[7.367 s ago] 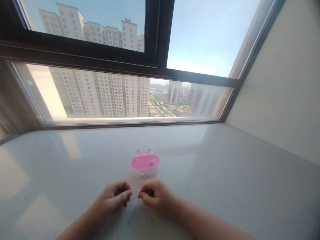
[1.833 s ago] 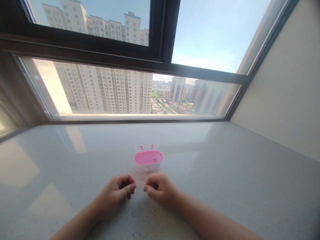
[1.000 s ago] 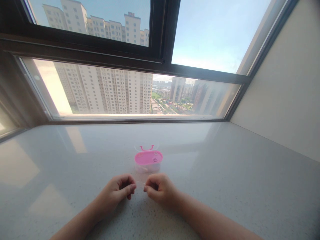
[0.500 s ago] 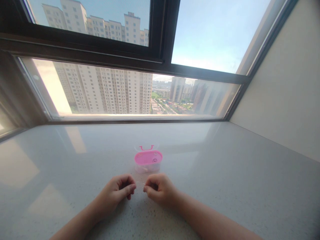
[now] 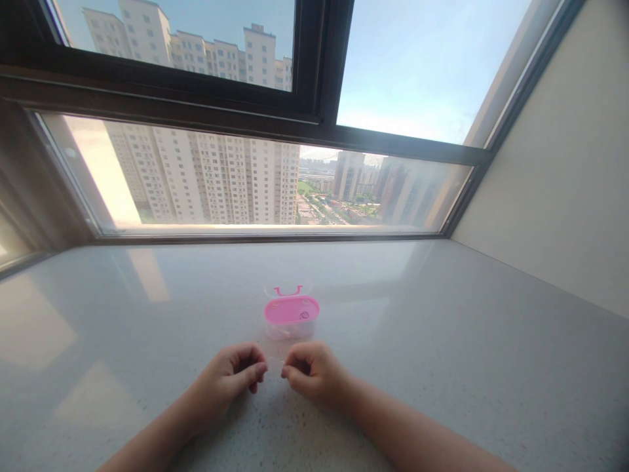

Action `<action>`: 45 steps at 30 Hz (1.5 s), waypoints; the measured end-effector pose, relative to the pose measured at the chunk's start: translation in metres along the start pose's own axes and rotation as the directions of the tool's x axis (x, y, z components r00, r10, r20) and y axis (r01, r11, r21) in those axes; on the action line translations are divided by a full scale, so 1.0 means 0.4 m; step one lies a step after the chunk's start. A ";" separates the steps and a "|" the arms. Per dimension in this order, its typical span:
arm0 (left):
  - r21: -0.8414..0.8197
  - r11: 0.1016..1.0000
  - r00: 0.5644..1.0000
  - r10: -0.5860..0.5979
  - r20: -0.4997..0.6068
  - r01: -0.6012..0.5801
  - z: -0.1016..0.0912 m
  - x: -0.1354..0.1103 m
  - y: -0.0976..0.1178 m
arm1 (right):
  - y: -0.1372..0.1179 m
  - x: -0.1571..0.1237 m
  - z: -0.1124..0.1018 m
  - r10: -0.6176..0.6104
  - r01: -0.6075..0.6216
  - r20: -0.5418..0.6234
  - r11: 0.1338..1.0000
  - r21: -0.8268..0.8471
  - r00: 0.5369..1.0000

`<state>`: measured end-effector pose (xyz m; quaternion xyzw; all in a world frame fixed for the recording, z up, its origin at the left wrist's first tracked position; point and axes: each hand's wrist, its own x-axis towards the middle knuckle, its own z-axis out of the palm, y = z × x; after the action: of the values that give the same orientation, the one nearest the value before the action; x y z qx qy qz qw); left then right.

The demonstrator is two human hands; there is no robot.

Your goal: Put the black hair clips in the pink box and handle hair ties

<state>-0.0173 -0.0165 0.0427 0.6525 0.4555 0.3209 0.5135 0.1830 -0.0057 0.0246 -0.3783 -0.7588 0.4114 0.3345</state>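
Observation:
My left hand (image 5: 236, 375) rests over the white speckled counter, thumb and index finger pinched together. Facing it across a small gap, my right hand (image 5: 314, 372) is in a similar pinch. A faint, thin, whitish strand seems to span the gap between the fingertips; its kind is too small to tell. Just beyond both hands stands a small oval plastic box (image 5: 291, 330) with a pink rim and see-through sides. Its clear lid with a pink handle (image 5: 288, 291) lies behind it. A small dark loop (image 5: 304, 316) shows at the box's right side.
The pale counter (image 5: 442, 341) runs back to a dark-framed window (image 5: 275, 239). A white wall (image 5: 555, 216) borders it on the right. Tall buildings show outside, and patches of sunlight lie on the counter at left.

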 end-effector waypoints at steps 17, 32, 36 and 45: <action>0.019 1.000 1.000 0.006 0.003 -0.006 -0.002 -0.003 -0.006 | -0.002 0.001 0.000 0.007 -0.006 -0.006 1.000 0.006 1.000; 0.020 1.000 1.000 0.000 0.001 0.000 0.000 -0.005 0.002 | 0.001 0.002 0.002 -0.003 0.003 -0.005 1.000 0.015 1.000; 0.033 0.999 1.000 -0.001 -0.001 0.001 -0.001 -0.005 0.002 | 0.004 0.002 0.003 -0.003 0.003 0.002 1.000 0.013 1.000; 0.044 0.999 1.000 0.006 -0.007 -0.006 -0.001 -0.005 0.003 | 0.006 0.001 0.004 0.002 -0.002 -0.003 1.000 0.017 1.000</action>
<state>-0.0180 -0.0185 0.0441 0.6639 0.4625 0.3147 0.4962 0.1823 -0.0051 0.0218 -0.3768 -0.7544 0.4177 0.3384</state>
